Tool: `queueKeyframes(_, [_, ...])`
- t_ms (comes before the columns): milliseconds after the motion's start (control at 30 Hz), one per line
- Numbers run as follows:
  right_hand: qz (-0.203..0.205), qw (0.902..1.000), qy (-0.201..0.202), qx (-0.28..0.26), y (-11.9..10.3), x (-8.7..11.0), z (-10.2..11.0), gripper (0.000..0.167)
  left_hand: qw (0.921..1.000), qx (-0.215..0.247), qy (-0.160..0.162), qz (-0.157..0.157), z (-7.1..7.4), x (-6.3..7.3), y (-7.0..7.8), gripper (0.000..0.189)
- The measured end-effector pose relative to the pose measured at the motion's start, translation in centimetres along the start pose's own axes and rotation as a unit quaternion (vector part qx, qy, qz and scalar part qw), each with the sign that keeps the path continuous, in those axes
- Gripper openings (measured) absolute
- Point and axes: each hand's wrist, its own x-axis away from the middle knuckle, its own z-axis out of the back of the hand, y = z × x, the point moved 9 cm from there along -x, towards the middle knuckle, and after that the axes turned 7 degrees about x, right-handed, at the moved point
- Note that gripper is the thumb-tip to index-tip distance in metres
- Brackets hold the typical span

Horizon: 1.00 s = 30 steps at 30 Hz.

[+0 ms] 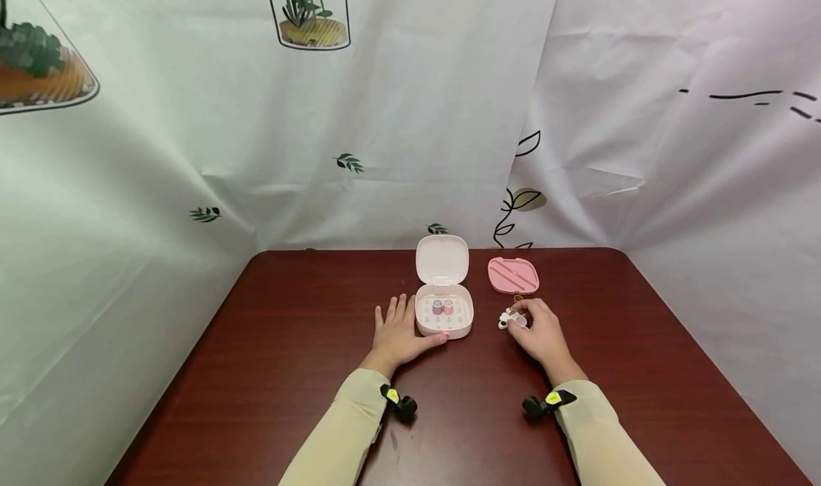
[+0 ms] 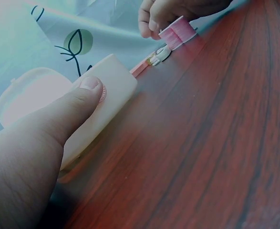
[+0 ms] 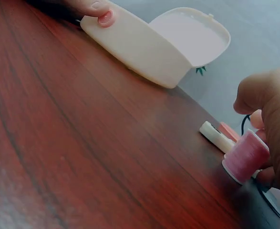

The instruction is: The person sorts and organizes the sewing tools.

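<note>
A pale pink box (image 1: 421,327) with its lid (image 1: 442,260) raised stands in the head view, with two thread spools (image 1: 442,306) on its pegged floor. My left hand (image 1: 399,336) rests along the box's left side, fingers straight and spread, its thumb (image 2: 80,98) on the front by a round pink button. Over a pink thread spool (image 3: 246,156) standing on the table, my right hand (image 1: 544,333) is spread with bent fingers. Its thumb is apart from that spool; fingers are behind it. Beside it lies a small white object (image 1: 503,321) with black marks.
A pink slotted tray (image 1: 513,276) lies behind the right hand, near the table's back edge. A small gold ring (image 1: 518,298) is between the two. Printed white curtains (image 1: 410,115) surround the dark red table (image 1: 462,429).
</note>
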Motion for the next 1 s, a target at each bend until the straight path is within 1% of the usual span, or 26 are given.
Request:
queueKeyframes(167, [-0.003,0.9998,-0.016,0.014,0.0,0.0,-0.2,0.023,1.0000,0.001,0.001,0.003,0.0,-0.3,0.1,0.124])
queueKeyframes(267, [0.004,0.9997,-0.013,0.022,0.0,-0.1,-0.2,0.023,1.0000,0.003,0.001,0.005,-0.2,-0.5,-0.1,0.126])
queueKeyframes(433, [0.025,0.9992,-0.004,0.032,0.0,-0.1,-0.2,0.018,0.9999,0.006,-0.006,0.010,-0.1,-0.5,0.0,0.126])
queueKeyframes(533, [0.034,0.9987,-0.007,0.037,-0.2,-0.1,-0.3,0.016,0.9999,0.005,-0.008,0.011,-0.1,-0.5,0.0,0.126])
queueKeyframes(667, [0.041,0.9985,-0.008,0.036,-0.4,0.0,-0.3,0.016,1.0000,0.006,0.000,0.002,0.0,-0.4,0.1,0.125])
queueKeyframes(833, [0.060,0.9979,0.011,0.022,-0.9,0.2,0.1,0.017,1.0000,0.004,0.004,-0.001,0.2,0.0,0.2,0.123])
queueKeyframes(1000, [0.065,0.9974,0.027,0.016,-1.2,0.2,0.4,0.018,1.0000,-0.001,0.002,0.002,0.2,0.2,0.2,0.123])
